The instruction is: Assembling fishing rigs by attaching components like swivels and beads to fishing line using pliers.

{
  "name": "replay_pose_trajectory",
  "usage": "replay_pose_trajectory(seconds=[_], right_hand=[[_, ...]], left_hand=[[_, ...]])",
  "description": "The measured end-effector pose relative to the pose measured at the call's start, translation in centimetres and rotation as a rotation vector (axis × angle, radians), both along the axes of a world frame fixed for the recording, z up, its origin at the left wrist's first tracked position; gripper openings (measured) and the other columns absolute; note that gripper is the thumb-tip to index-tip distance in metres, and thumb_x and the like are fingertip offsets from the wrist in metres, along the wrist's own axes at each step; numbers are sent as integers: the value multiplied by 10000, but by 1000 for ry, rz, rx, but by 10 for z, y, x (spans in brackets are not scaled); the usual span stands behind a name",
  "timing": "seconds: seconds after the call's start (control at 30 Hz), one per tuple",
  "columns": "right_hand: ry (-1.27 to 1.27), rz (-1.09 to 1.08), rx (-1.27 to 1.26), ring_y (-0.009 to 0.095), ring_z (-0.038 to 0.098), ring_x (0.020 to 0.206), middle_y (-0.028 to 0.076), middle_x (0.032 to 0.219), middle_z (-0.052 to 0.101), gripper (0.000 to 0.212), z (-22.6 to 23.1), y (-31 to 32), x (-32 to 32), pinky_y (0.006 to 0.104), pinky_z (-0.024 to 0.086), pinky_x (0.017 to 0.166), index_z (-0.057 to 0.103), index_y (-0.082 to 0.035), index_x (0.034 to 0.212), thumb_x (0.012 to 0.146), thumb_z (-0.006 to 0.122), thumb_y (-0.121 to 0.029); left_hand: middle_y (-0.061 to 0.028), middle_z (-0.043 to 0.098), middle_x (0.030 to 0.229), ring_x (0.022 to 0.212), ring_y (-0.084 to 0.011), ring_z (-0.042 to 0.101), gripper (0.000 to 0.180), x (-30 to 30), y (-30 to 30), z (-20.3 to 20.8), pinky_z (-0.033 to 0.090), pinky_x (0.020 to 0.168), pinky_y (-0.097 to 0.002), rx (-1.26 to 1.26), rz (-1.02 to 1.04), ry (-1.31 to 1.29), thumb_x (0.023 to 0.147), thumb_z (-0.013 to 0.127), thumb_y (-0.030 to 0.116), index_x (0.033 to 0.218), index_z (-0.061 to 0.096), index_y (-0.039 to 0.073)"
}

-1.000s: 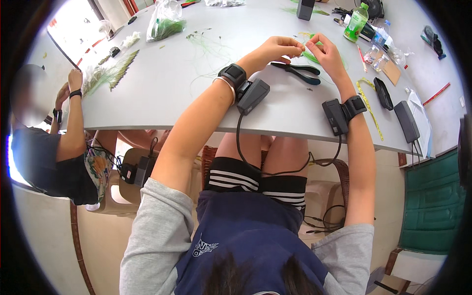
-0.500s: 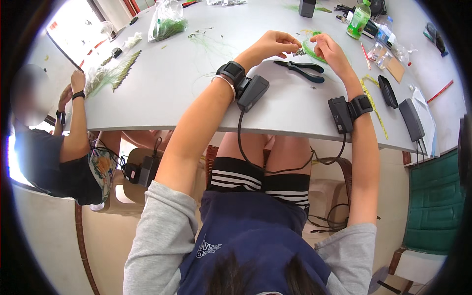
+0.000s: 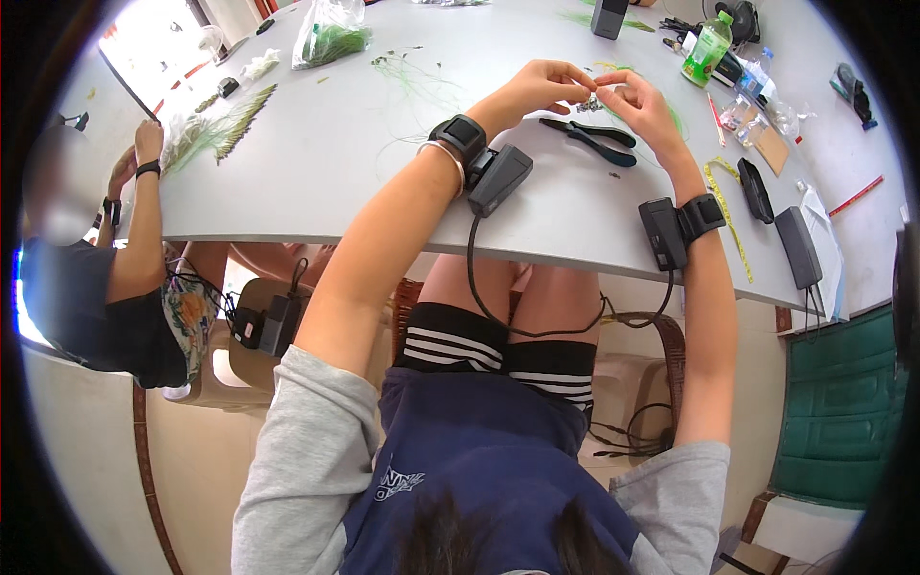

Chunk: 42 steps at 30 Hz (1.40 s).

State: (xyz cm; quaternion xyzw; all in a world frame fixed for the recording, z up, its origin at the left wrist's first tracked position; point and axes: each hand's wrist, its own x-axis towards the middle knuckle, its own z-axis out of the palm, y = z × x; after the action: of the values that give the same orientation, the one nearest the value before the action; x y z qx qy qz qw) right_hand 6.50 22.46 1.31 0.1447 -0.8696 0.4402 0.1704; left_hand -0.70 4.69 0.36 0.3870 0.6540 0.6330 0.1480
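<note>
My left hand (image 3: 548,88) and my right hand (image 3: 636,101) meet fingertip to fingertip over the grey table (image 3: 537,216). Both are closed in a pinch, and whatever lies between the fingertips is too small to make out. Just below the fingers is a little heap of small dark metal pieces (image 3: 588,104). Dark-handled pliers (image 3: 599,140) lie nearer to me, jaws pointing left. Green line partly shows behind my right hand, mostly hidden by it. Thin green strands (image 3: 414,84) with small dark bits spread out left of my left hand.
At the far left a person (image 3: 105,287) works by a bundle of green strands (image 3: 240,125). A plastic bag of green line (image 3: 331,43) stands at the back. To the right are a green-labelled bottle (image 3: 707,48), a yellow tape measure (image 3: 730,220) and a black case (image 3: 755,190).
My right hand has moved left, and its fingertips now meet those of my left hand. The green coil beside it is more hidden. The whole view has shifted slightly.
</note>
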Motion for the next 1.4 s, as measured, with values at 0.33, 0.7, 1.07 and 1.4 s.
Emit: replay_pose_trajectory(seconds=[0.33,0.7,1.07,1.4], right_hand=[[151,-28,-145,28,462,627,-14,684,530,162,0,3,-1,172,370,554,516,-29,798,828,568,-180],[276,-7,-71,16,350,569,-62,628,435,146,-9,0,-9,171,273,495,469,-69,770,846,534,-174],[92,-93,-584,7,330,443,-48,524,428,126,-2,-4,-2,178,228,387,504,-64,766,832,548,-162],[243,-126,-306,6,326,439,-43,559,451,132,-8,-2,-10,177,225,382,505,-59,779,836,542,-173]], left_hand=[[-38,604,856,805,-94,563,249,4,3,2,475,705,-236,-1,-55,-45,752,626,224,940,607,62],[-17,622,894,819,-93,557,281,-5,3,4,457,669,-205,-307,-33,389,777,604,245,1008,618,85],[-26,468,1040,878,-125,459,449,19,5,10,445,761,-239,339,-533,-493,887,422,342,1281,358,136],[-11,583,752,644,-84,473,451,2,15,0,405,545,-231,-360,145,422,758,543,466,1086,584,159]])
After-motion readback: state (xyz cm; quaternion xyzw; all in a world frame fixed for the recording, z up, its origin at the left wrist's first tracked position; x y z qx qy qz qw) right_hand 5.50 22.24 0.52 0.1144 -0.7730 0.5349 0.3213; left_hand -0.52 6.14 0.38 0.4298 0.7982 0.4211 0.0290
